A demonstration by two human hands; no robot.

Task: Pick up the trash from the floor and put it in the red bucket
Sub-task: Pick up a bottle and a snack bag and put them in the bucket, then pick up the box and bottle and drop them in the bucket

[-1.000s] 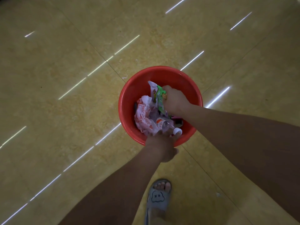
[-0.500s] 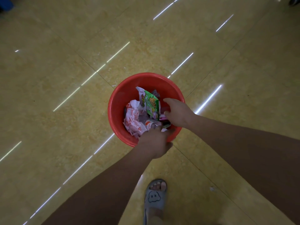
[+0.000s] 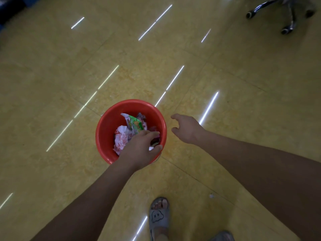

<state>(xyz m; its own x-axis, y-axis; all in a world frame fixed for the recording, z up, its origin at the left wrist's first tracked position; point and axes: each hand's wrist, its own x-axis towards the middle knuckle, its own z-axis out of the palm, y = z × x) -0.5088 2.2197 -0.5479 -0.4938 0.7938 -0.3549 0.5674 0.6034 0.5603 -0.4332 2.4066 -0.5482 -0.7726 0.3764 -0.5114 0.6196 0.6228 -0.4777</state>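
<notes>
bucket [image 3: 107, 129] is stood on the floor [image 3: 52, 84], mid-view, part filled: green wrapper [image 3: 135, 123] and pink-white wrapper [image 3: 121, 138] are seen inside. left grip [image 3: 140, 148] is held over the bucket's near rim, fingers and thumb apart, released. A white bit is seen in the gap, judged to be lying in the bucket, not pinched. right grip [image 3: 188, 131] is held just beside the bucket's right rim, outside it, over bare floor, fingers loosely curled, nothing held.

Only one candidate for the next pick is seen: a small pale scrap [image 3: 211, 195] on the floor, on the person's side of the bucket, right of the sandal [image 3: 159, 216], beside a tile joint. It is too small for a long axis to be read. It lies back and to the right of both grips. right grip is judged nearer, so a pull-back and reach down by that hand is expected.
</notes>
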